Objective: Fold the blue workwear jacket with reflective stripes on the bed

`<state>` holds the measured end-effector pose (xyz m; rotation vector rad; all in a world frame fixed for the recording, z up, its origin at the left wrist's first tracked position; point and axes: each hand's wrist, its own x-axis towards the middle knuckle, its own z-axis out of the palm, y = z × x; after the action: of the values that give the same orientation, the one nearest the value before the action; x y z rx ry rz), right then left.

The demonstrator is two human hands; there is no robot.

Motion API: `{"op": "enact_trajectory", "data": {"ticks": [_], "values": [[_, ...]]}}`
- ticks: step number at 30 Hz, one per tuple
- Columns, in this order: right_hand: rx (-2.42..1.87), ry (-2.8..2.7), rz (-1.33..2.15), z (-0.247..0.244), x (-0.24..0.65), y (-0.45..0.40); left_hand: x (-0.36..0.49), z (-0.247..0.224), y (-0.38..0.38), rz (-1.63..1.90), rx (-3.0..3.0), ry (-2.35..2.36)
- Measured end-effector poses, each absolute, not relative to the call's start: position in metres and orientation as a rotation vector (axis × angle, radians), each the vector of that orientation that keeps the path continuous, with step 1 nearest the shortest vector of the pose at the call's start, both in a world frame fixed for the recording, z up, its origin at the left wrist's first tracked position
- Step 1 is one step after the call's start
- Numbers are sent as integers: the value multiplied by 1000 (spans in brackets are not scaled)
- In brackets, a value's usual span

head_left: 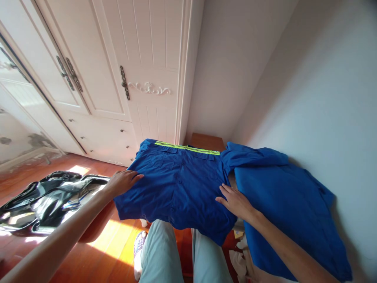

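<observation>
The person has a blue shirt (191, 184) spread between both hands, front up, with the buttons running down the middle and a bright yellow strip (165, 145) crossing the far side, beyond the fingers. The left hand (125, 181) rests on the shirt's left edge, fingers stretched out and not clenched. The right hand (235, 200) lies near the other edge, fingers loosely extended, thumb apart, pinching nothing that I can make out. A blue sleeve (256, 156) reaches out past the right hand, over a second blue cloth (282, 204) that lies just to that hand's right. The near hem sits closer to the person than either hand, above the pale trousers (161, 251).

From here, the step in hand looks like flattening and squaring the shirt; ripples cross its front between the hands. The next move, I'd judge, calls for the right hand to deal with the sleeve beyond it while the left keeps its edge steady. A snag against the second cloth seems possible. The collar is out of sight.
</observation>
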<state>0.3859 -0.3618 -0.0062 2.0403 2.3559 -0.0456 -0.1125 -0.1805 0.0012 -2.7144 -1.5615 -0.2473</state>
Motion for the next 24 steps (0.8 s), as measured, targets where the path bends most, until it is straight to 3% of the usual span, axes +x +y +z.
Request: {"op": "enact_trajectory", "data": {"ticks": [4,8,16,24], "values": [[2040,2544,192,8,368,-318,-45,14,-162,-416,-2784,-1324],[2001,2461,12,-3,368,-288,-4,-12,-150,-318,-2894,-1307],[2049,2215,-233,-30,387,-334,-19,-45,-184,-310,-2848,-1302],[1907,1997,-430,23,371,-348,-26,-41,-223,-314,-2892,-1240]]}}
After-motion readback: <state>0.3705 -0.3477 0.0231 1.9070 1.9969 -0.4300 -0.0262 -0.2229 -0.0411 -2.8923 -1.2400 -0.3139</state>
